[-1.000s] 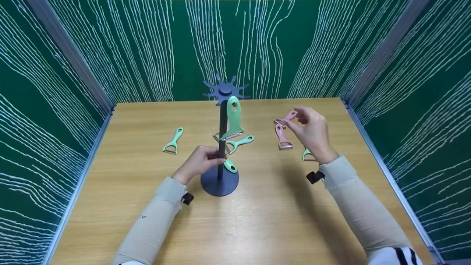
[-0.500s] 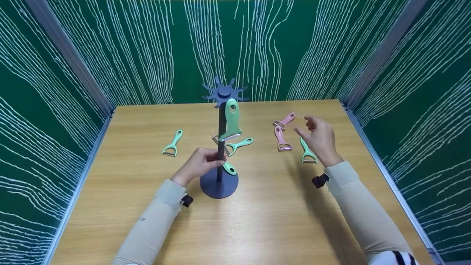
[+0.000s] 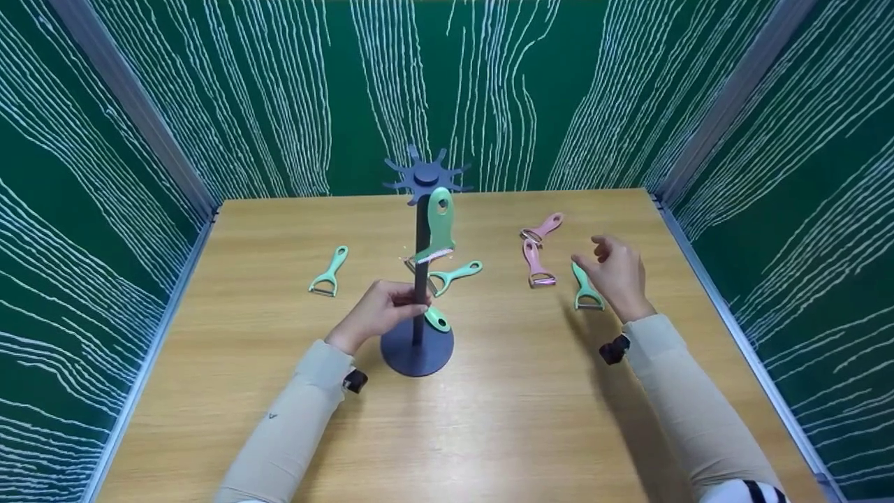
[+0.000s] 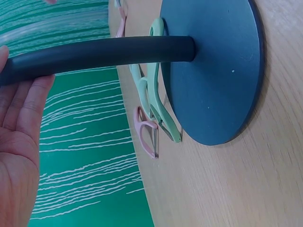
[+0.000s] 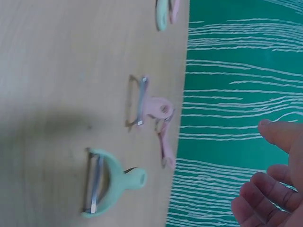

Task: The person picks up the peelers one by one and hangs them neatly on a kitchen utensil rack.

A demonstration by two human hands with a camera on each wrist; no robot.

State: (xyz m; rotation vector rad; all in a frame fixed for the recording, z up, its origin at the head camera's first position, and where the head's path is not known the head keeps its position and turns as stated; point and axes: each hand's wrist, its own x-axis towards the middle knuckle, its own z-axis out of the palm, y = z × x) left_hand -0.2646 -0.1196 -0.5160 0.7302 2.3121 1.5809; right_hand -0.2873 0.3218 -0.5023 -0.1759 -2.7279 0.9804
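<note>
My left hand (image 3: 377,311) grips the dark post (image 3: 420,279) of a stand, thumb and fingers curled round it. Spoked hooks (image 3: 427,176) top the stand, and a green Y-shaped peeler (image 3: 441,223) hangs on the near side. In the right wrist view, my right hand (image 5: 277,184) has its thumb and fingers apart with nothing between them. It is over the table, nearest a green peeler (image 3: 585,285) lying on the right. Two pink peelers, one near (image 3: 535,264) and one farther back (image 3: 547,226), lie close together to its left.
Around the round stand base (image 3: 417,353) lie green peelers (image 3: 457,271); one handle (image 3: 437,320) shows beside the post. A pink peeler (image 4: 144,132) lies behind them. Another green peeler (image 3: 330,271) is on the left. Green walls enclose the wooden table (image 3: 489,419).
My right hand has drawn back from the pink peelers, moving right and toward me, and now stands by the right green peeler. My left hand stays on the post.
</note>
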